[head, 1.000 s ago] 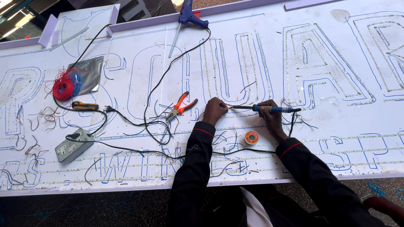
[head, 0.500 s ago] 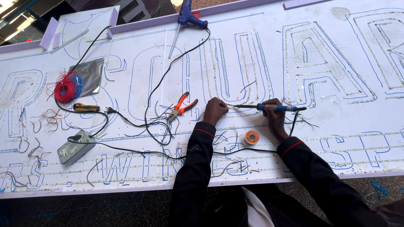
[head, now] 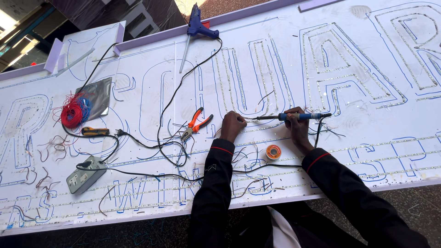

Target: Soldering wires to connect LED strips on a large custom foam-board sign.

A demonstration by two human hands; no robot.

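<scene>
right hand (head: 297, 127) gripping soldering iron (head: 294, 116), left hand (head: 233, 126) beside tip

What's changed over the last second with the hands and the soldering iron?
Almost nothing. The right hand still holds the soldering iron, tip aimed at the left hand, which stays pressed on the sign board. Solder spool, pliers and glue gun lie unmoved.

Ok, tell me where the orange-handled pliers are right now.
In the head view the orange-handled pliers lie on the white sign board, just left of the left hand, among the black cables.
</scene>
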